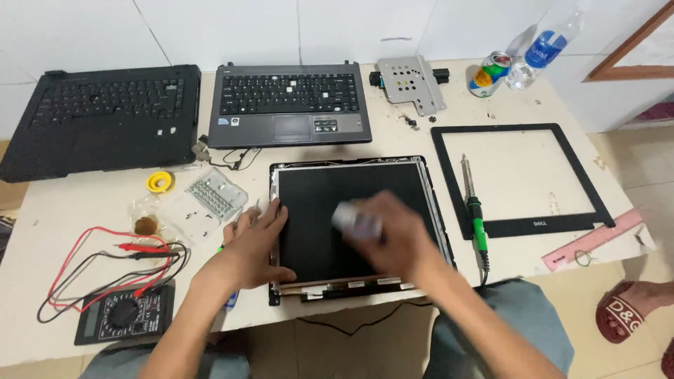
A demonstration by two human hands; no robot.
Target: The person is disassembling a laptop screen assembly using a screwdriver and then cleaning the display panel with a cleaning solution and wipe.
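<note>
— while the left hand lies flat, fingers spread, on the left edge of the bare laptop screen panel, what does the right do?
— the right hand, blurred, pinches a small whitish object against the panel; a green soldering iron lies to its right.

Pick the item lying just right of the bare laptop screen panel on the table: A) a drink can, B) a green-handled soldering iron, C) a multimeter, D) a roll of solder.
B: the green-handled soldering iron lies beside the laptop screen panel, inside the black bezel frame.
</note>
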